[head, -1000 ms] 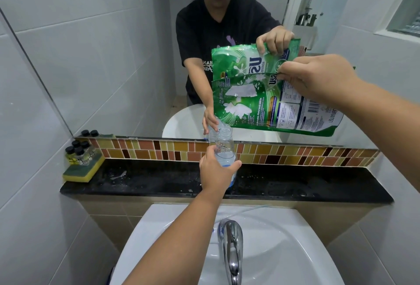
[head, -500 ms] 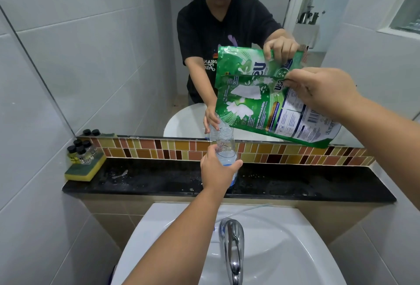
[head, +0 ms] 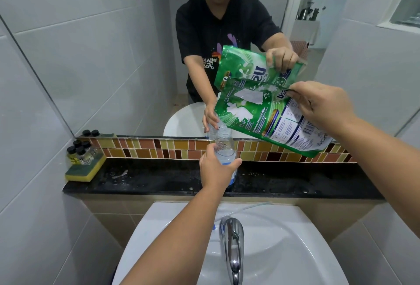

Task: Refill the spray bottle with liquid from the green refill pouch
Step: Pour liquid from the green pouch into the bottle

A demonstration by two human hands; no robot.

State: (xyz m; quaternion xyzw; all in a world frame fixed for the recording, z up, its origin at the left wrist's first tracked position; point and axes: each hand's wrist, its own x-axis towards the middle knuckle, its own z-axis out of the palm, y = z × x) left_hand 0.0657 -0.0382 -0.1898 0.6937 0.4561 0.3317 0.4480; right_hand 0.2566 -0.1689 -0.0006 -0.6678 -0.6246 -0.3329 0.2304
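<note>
Left hand [head: 216,168] grips clear, capless bottle [head: 223,146]; right hand [head: 322,105] pinches tilted green pouch [head: 256,114], corner at bottle mouth.

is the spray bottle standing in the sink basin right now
No, the spray bottle stands on the black ledge behind the sink, gripped by the left hand.
</note>
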